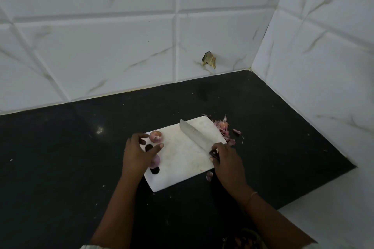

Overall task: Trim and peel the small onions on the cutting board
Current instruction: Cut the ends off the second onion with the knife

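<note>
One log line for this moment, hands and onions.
left hand open above onion | right hand grips knife, blade flat on cutting board | peels beside board

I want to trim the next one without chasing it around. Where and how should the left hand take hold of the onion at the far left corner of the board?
Pinch the onion across its round sides, thumb on one flank and fingertip on the other, coming down from above where the left hand hovers. Its pale end faces the camera, so a side grip probably leaves that end free for the knife in the right hand.
</note>
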`<state>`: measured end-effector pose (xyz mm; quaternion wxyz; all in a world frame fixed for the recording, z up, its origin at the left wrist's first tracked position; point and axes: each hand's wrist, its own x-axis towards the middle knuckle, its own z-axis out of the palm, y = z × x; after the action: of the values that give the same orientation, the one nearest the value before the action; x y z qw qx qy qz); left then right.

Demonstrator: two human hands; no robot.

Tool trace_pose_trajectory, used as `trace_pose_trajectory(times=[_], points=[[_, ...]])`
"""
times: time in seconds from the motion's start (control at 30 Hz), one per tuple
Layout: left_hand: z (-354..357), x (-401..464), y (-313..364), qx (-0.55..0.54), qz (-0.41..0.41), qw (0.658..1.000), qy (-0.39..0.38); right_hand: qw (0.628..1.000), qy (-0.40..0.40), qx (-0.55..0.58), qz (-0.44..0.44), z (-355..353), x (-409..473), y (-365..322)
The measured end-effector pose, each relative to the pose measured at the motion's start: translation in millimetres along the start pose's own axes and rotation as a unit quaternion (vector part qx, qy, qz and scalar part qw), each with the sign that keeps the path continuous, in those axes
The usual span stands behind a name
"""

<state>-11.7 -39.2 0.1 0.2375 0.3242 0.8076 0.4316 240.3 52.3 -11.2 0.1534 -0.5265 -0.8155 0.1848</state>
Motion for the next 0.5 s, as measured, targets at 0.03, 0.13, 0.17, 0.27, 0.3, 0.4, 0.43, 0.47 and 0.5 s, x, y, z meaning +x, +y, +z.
trace_pose_trajectory(times=[0.03,0.13,0.17,0.27,0.3,0.4,0.43,0.47,0.5], points=[[3.0,1.7,2.5,0.015,0.015,1.0,0.01,1.0,0.003,-0.001,-0.012,-1.4,-1.6,1.6],[14.2,9.0,8.7,0.092,0.048,0.995,0.011,0.998,0.035,0.022,-0.053,-6.7,-14.6,7.1],[18.3,12.4,9.2,0.106,0.051,0.993,0.001,0.997,0.036,0.017,-0.062,-7.5,-20.7,9.5],[29.5,18.2,7.5,0.114,0.065,0.991,-0.01,0.994,0.024,-0.056,-0.086,-3.6,-37.7,15.8],[32.9,18.2,6.8,0.119,0.071,0.99,-0.004,0.992,0.023,-0.074,-0.097,-0.8,-42.0,17.9],[35.8,19.0,6.2,0.13,0.068,0.989,0.019,0.989,0.023,-0.092,-0.117,6.7,-46.8,18.8],[35.0,20.2,5.0,0.132,0.07,0.989,0.024,0.987,0.026,-0.095,-0.127,9.0,-46.6,17.5],[35.5,20.7,3.7,0.133,0.071,0.988,0.026,0.985,0.031,-0.1,-0.136,12.2,-46.0,18.1],[35.3,21.5,2.4,0.133,0.073,0.988,0.029,0.983,0.037,-0.107,-0.147,14.6,-45.2,17.5]])
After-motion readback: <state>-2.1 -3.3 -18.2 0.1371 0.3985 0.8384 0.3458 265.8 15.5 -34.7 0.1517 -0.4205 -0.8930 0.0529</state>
